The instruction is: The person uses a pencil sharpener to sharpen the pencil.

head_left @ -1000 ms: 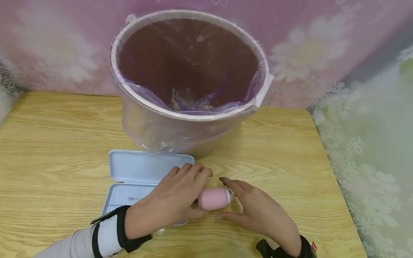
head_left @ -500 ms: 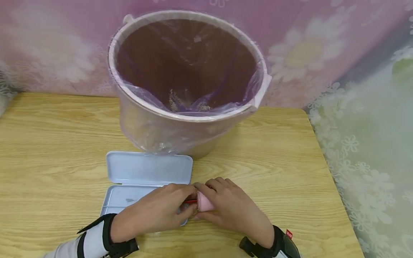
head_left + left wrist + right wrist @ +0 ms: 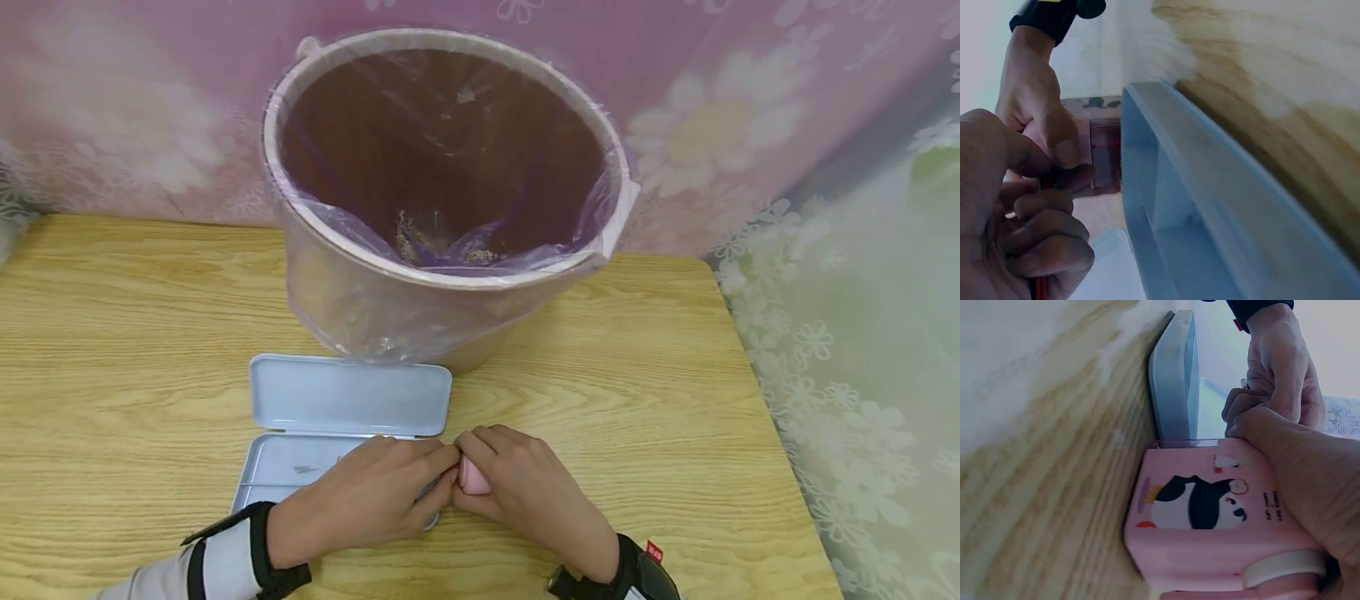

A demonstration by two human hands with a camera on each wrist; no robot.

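A pink desktop pencil sharpener [image 3: 1204, 506] with a panda print, a clear drawer and a round white-and-pink part at one end stands on the table. My right hand [image 3: 528, 479] is wrapped over it, hiding most of it in the head view. My left hand [image 3: 367, 492] meets the sharpener's left side, its fingers curled round a thin red-and-black pencil [image 3: 1039, 287]. The pencil's tip is hidden between the hands. Just under my left hand lies an open light-blue pencil case [image 3: 348, 392], its lid folded back.
Behind the pencil case stands a large bin [image 3: 442, 283] lined with a thin purple plastic bag, close to the lid. The wooden table [image 3: 660, 400] ends at a flowered cloth on the right and a pink flowered backdrop behind.
My right hand has come left and closed over the sharpener, which sits slightly further left. My left hand has drawn back left and down, bringing the pencil to the sharpener's side.
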